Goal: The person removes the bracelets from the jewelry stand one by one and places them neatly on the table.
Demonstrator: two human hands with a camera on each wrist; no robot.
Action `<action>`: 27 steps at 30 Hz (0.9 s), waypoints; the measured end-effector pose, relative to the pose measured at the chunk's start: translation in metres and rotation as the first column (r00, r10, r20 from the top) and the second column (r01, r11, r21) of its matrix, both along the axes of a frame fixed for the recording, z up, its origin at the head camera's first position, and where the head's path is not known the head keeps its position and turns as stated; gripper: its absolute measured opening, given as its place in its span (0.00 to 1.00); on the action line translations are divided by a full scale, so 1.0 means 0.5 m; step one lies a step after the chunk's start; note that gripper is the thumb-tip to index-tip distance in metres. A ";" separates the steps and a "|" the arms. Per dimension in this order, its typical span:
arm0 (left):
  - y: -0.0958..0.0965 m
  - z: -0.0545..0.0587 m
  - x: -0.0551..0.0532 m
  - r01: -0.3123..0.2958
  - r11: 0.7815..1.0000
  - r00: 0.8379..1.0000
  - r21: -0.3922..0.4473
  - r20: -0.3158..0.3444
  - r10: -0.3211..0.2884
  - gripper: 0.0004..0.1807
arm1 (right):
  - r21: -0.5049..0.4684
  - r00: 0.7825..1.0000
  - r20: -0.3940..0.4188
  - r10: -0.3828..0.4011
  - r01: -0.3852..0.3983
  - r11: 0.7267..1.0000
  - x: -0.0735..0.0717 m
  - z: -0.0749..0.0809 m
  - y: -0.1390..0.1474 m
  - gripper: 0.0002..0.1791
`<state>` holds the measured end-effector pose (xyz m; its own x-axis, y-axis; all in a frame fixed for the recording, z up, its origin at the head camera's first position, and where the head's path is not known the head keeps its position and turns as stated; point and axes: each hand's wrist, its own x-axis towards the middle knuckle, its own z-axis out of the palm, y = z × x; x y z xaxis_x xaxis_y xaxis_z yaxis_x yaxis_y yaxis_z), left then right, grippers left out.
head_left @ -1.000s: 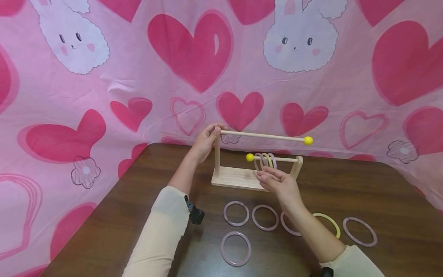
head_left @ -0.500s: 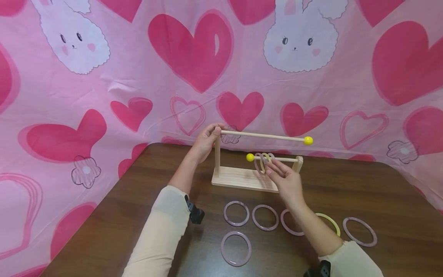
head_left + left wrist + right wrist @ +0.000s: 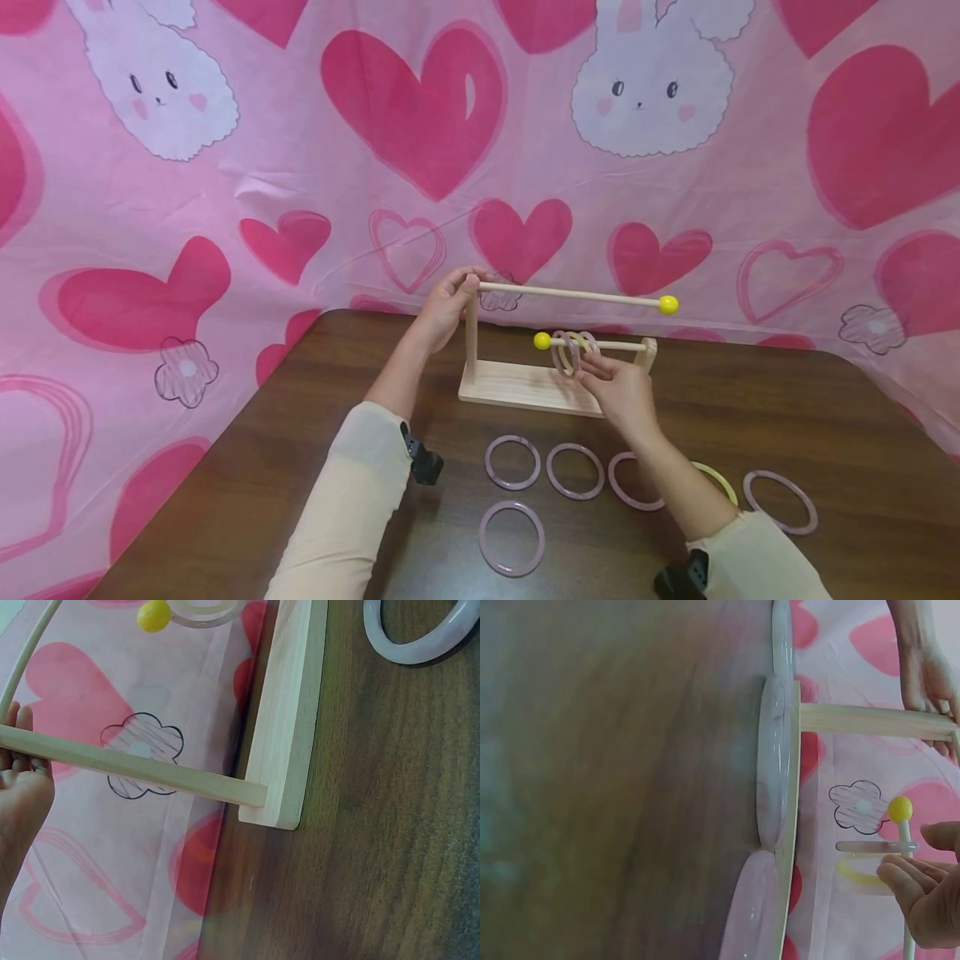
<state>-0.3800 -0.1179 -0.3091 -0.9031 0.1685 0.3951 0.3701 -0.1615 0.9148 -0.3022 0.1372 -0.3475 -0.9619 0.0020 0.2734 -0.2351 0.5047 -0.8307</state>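
Note:
My left hand grips the top of the left post of a wooden two-rod stand, where the upper rod begins. Several lavender and yellow bangles hang on the shorter lower rod, near its yellow ball end. My right hand is at these bangles, fingertips right against them. In the right wrist view, the thumb and the fairly straight fingers stand apart, beside one lavender bangle seen edge-on. Part of the yellow bangle is hidden behind the fingers.
Several lavender bangles lie flat on the dark wooden table in front of the stand. A yellow bangle there is partly covered by the right forearm. Behind the table hangs a pink cloth with hearts and rabbits.
The right hand has shifted right and slightly up to the hanging bangles. A second lavender bangle has slid left along the lower rod toward the ball end. The left hand stays put.

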 end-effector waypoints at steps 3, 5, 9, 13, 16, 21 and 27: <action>-0.001 0.000 0.000 -0.001 1.000 1.000 -0.004 -0.003 0.001 0.23 | 0.135 1.000 -0.028 0.004 0.000 0.991 -0.006 -0.002 -0.001 0.17; -0.001 -0.001 0.000 -0.001 1.000 1.000 -0.008 -0.006 0.001 0.26 | 0.217 0.999 -0.043 0.004 0.005 0.976 -0.010 -0.003 -0.002 0.16; -0.001 -0.002 -0.001 0.000 1.000 1.000 -0.010 -0.009 0.000 0.24 | 0.315 0.998 -0.064 -0.004 0.024 0.949 -0.018 -0.004 -0.006 0.13; -0.001 -0.002 -0.002 0.002 1.000 1.000 -0.011 -0.005 -0.002 0.18 | 0.328 0.998 -0.060 -0.013 0.032 0.944 -0.026 -0.005 -0.008 0.12; -0.001 -0.001 -0.001 -0.001 1.000 1.000 -0.011 0.003 0.001 0.19 | 0.334 0.998 -0.052 -0.022 0.038 0.942 -0.031 -0.007 -0.008 0.13; 0.000 0.002 0.002 0.001 1.000 1.000 -0.013 0.006 -0.001 0.22 | 0.361 0.998 -0.059 -0.016 0.036 0.932 -0.034 -0.009 -0.008 0.12; 0.001 0.002 0.003 0.011 1.000 1.000 0.004 -0.003 -0.011 0.21 | 0.381 0.999 -0.053 0.000 0.020 0.925 -0.036 -0.009 -0.009 0.12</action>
<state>-0.3784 -0.1176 -0.3083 -0.9000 0.1766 0.3986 0.3712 -0.1693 0.9130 -0.3200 0.1325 -0.3521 -0.9472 -0.1023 0.3038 -0.2650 0.7832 -0.5625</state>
